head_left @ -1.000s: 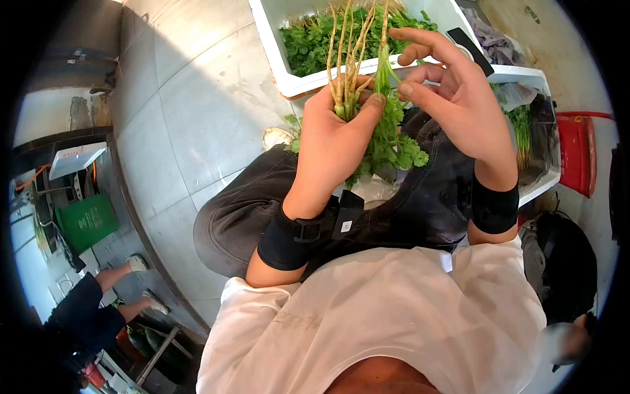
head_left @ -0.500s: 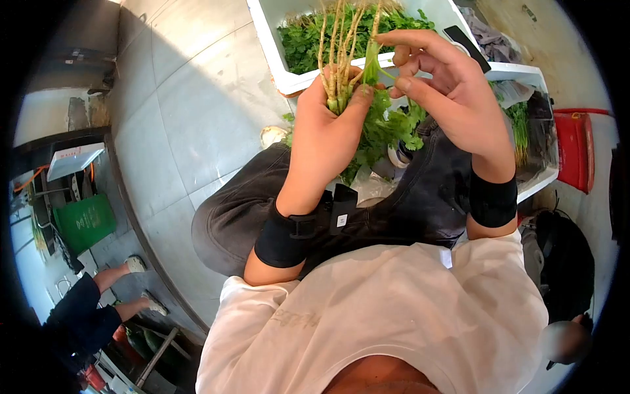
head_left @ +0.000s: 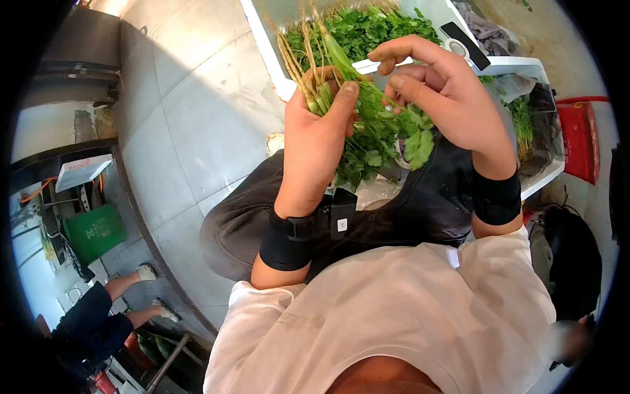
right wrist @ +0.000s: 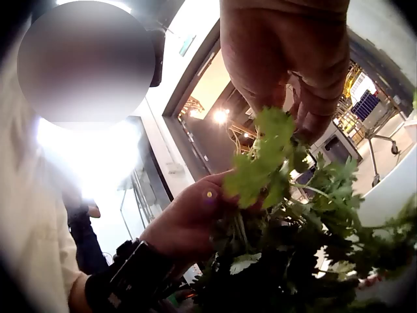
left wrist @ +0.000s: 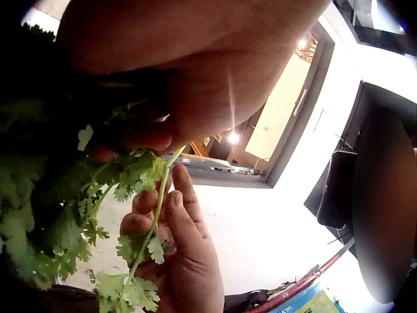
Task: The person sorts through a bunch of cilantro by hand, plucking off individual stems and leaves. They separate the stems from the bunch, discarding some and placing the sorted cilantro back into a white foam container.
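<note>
My left hand (head_left: 308,141) grips a small bunch of coriander (head_left: 371,148) by its stem bases, the thumb over them. The pale roots (head_left: 287,52) point up and away from me; the leaves hang toward my lap. One thicker green plant (head_left: 336,51) slants across from the others, its root at the far end. Beside the bunch, my right hand (head_left: 449,98) pinches a thin leafy coriander stem between thumb and curled fingers. That stem (left wrist: 158,205) crosses in front of the right fingers in the left wrist view. Leaves (right wrist: 267,156) overlap the hands in the right wrist view.
A white foam box (head_left: 420,56) full of coriander stands ahead, a black phone (head_left: 464,44) at its right edge. Another foam box (head_left: 548,154) with greens sits to the right, beside a red container (head_left: 577,141). Another person's legs (head_left: 134,282) show at far left.
My left hand has shifted slightly left and tilted its roots leftward. The thicker plant now slants left, away from the right fingers. The right hand has stayed nearly in place.
</note>
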`<state>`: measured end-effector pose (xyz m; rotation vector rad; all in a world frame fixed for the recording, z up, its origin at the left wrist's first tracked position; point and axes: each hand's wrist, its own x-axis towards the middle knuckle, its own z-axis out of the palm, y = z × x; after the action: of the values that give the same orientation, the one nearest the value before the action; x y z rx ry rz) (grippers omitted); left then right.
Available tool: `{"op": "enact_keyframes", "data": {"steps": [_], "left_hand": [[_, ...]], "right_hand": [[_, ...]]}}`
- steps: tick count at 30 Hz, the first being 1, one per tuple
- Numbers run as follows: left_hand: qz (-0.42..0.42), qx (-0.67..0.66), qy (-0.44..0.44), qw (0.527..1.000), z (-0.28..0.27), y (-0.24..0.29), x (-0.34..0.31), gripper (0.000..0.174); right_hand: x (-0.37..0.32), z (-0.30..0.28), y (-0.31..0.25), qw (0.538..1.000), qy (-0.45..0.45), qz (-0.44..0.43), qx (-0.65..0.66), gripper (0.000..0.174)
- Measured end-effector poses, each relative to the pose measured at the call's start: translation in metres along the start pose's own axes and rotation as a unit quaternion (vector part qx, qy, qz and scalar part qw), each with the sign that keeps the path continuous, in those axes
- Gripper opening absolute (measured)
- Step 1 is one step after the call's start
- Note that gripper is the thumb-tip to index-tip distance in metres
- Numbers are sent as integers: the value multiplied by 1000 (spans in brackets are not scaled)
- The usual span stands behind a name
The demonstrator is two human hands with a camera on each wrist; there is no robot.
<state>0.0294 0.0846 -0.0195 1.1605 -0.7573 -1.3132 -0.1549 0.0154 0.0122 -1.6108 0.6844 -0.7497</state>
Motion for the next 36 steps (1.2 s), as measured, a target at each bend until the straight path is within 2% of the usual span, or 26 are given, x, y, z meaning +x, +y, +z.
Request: {"op": "enact_keyframes", "data": {"steps": [4,10,12,16,18,25,28,30,33,36], "left_hand": [[17,-8,-2,1000,2,-3,3,23],[38,-2,5,999,2,-8,2,28],[33,9,2,999,4,-5,1,27],[24,1,-15,1000,3,-7,3,26],[-8,-7,-17,1000,3,-6,2,30],[47,20,-2,999,0,-3,8,40],[48,-4,-1,999,0,-1,6,39],[39,59,-17,997,0,0,5,38],[59,43,-17,997,2,-4,6,35],[66,74,-5,995,2,-2,5,30]], "right_hand": [[0,4,-2,999,2,25,27,31],[-2,7,0,999,23,11,-36,29],[-2,6,1,992,33,14,-119,30],[-1,4,-4,990,31,24,-138,28],[0,2,-2,965,55,-63,-249,23],[-1,-2,2,930,89,-96,-344,18],[-2,-1,3,916,78,-134,-371,19],[-2,1,0,896,46,-148,-417,18],[-2,1,0,905,6,-149,-399,18],[-2,1,-1,902,7,-156,-403,18]]}}
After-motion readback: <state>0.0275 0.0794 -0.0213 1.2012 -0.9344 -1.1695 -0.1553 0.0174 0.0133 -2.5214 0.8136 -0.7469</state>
